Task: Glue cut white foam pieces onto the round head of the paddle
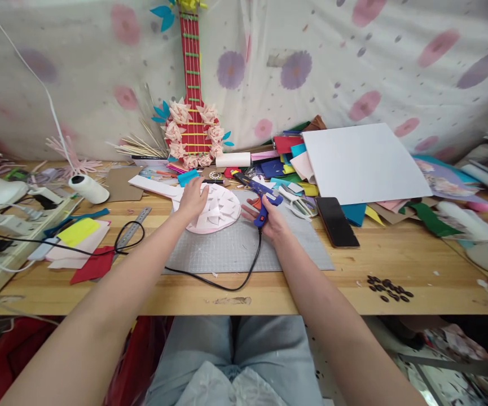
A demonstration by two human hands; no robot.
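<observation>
Gripping blue glue gun [262, 198] w/ right hand [271, 217], left hand [193, 197] flat, fingers spread, on pink paper piece [216, 211].

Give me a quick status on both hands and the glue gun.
Left hand flat on the pink paper piece. Right hand gripping the blue glue gun, nozzle toward the piece. Scissors and phone just right of it.

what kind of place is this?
Likely a home craft workbench: the right hand holds a blue glue gun, coloured foam sheets are piled behind a cutting mat, and a handmade paper guitar leans on the wall.
</observation>
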